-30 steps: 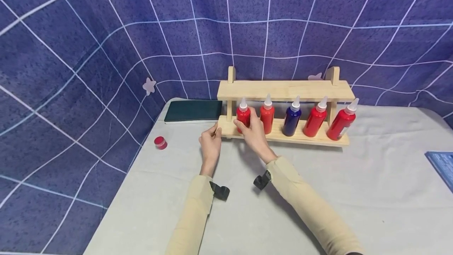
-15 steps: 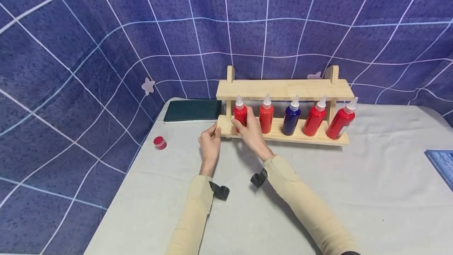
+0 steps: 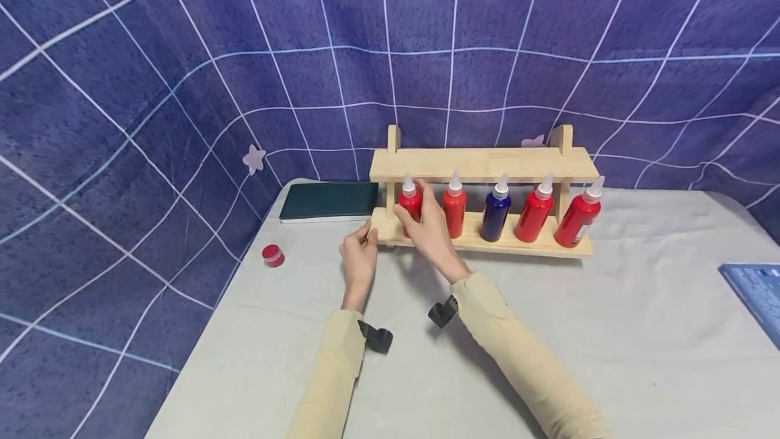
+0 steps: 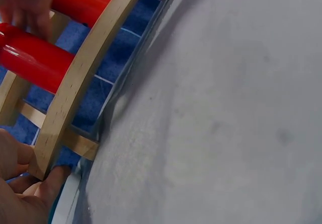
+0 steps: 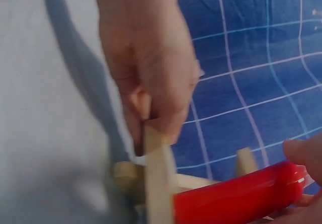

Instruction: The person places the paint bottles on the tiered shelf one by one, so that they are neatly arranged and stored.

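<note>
A two-tier wooden rack (image 3: pixel 481 163) stands at the back of the table. Its left lower corner is pinched by my left hand (image 3: pixel 358 259), thumb and fingers on either side of the board in the left wrist view. My right hand (image 3: pixel 432 229) grips the leftmost red squeeze bottle (image 3: pixel 411 204), which stands on the lower shelf with its white nozzle up. To its right along that shelf are another red bottle (image 3: pixel 454 212), a dark blue bottle (image 3: pixel 495 215) and two more red bottles (image 3: pixel 535 217) (image 3: pixel 577 221); the rightmost appears tilted.
Left of the rack lies a dark green book (image 3: pixel 329 200). A small red-lidded jar (image 3: pixel 273 255) stands nearer the table's left edge. At the far right lies a blue printed item (image 3: pixel 755 293). A purple gridded cloth (image 3: pixel 341 73) hangs behind and to the left.
The leftmost red bottle has shifted slightly left along the shelf with my right hand, widening its gap to the second bottle. My left hand stays on the rack's corner. The head view has tilted slightly.
</note>
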Demonstrator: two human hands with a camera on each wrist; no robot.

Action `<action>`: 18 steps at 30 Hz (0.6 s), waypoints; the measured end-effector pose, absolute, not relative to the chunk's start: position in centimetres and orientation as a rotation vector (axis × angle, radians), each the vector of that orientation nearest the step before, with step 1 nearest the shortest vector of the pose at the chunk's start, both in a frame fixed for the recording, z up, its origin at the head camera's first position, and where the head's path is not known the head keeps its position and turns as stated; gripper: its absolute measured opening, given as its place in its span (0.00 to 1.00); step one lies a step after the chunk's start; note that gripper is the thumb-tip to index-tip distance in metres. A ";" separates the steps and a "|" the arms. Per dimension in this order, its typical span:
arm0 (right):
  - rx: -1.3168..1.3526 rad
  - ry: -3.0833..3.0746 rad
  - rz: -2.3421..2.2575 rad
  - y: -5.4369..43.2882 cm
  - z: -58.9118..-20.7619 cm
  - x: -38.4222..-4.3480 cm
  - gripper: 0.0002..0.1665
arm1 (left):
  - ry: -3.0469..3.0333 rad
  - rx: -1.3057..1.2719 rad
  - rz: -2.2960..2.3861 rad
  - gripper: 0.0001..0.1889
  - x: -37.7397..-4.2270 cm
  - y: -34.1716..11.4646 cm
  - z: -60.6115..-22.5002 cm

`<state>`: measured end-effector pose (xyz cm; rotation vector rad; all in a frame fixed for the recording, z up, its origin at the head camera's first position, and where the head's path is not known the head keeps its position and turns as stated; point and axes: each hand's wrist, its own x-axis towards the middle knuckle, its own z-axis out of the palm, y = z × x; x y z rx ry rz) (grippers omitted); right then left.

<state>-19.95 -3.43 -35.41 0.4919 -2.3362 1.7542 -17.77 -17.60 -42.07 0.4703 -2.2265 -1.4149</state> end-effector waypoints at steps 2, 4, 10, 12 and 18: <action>0.526 -2.305 1.718 -3.3 -34.8 -19.8 0.38 | -2.221 0.466 -1.416 0.16 -18.0 -17.6 -42.2; 0.562 -2.277 1.682 -3.2 -34.0 -19.7 0.38 | -2.220 0.463 -1.405 0.16 -18.2 -17.7 -42.3; 0.660 -2.180 1.668 -2.2 -30.5 -18.4 0.38 | -2.229 0.465 -1.385 0.16 -18.8 -18.1 -42.4; 0.680 -2.131 1.709 -1.7 -29.2 -17.8 0.37 | -2.230 0.469 -1.386 0.16 -19.0 -18.4 -42.3; 0.721 -1.951 1.823 0.4 -26.2 -16.3 0.36 | -2.237 0.475 -1.377 0.16 -19.1 -19.5 -42.3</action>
